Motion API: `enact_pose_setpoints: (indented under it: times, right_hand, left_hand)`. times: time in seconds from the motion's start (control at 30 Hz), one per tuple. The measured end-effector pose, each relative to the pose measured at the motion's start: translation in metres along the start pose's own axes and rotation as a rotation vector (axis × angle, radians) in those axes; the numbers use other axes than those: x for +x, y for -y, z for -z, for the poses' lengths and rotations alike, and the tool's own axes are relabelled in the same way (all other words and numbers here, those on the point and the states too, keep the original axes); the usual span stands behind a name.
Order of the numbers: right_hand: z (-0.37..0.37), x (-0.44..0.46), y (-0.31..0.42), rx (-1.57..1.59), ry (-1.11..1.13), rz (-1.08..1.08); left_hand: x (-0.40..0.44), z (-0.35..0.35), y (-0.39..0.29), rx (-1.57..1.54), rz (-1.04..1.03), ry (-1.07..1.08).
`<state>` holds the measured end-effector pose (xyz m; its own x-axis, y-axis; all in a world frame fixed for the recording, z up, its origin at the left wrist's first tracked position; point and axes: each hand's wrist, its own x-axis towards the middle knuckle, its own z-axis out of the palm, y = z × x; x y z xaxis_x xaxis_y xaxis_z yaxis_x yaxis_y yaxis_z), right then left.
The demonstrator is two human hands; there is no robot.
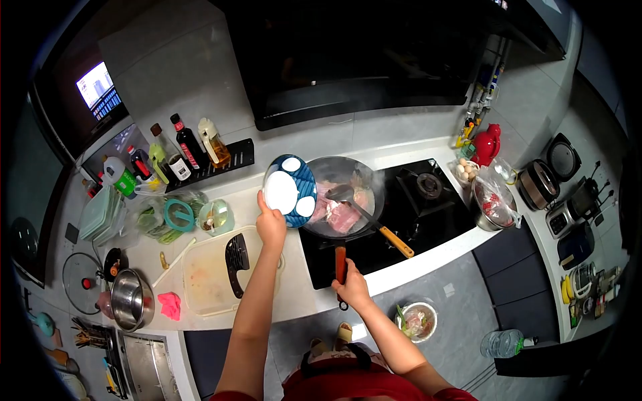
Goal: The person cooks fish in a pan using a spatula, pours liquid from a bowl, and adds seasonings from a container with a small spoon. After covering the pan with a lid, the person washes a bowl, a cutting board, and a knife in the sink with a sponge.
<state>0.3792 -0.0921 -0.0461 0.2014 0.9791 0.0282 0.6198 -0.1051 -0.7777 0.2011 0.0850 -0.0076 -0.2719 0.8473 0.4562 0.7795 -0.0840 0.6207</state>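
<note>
My left hand (pixel 270 226) is closed on the lower left rim of a blue plate with white round patches (pixel 305 179). The plate is tipped up at the left edge of a wok (pixel 376 187), partly covering that edge. Around the wok's brown handle (pixel 341 257) the fingers of my right hand (pixel 352 287) are wrapped. Pale pink pieces of meat (pixel 344 218) lie in the wok, and steam rises there. A spatula with a wooden handle (pixel 396 241) rests in the wok, its handle over the rim on the right, touched by neither hand.
A cleaver (pixel 236 264) lies on a cutting board (pixel 200 281) at left. Bottles (pixel 189 144) stand on a black rack behind. A second burner (pixel 428 186) and a metal bowl (pixel 491 214) are at right. A waste bin (pixel 428 321) stands on the floor.
</note>
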Motion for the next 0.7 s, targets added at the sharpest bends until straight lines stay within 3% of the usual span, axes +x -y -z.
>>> enact_pose_setpoints:
  times: [0.03, 0.13, 0.37, 0.7]
  right_hand:
    - [0.0, 0.0, 0.0, -0.011, -0.008, -0.01]
    - [0.008, 0.0, 0.001, -0.02, -0.026, 0.006]
    - [0.026, 0.005, -0.022, -0.147, -0.045, 0.001]
    - [0.049, 0.009, -0.044, -0.211, -0.124, 0.041]
  left_hand:
    - [-0.001, -0.002, 0.005, -0.048, 0.019, -0.031]
    - [-0.007, 0.004, 0.008, -0.546, 0.359, 0.047]
    - [-0.032, 0.008, 0.039, -0.905, 0.66, 0.07]
    - [-0.078, 0.014, 0.049, -0.985, 0.734, 0.008]
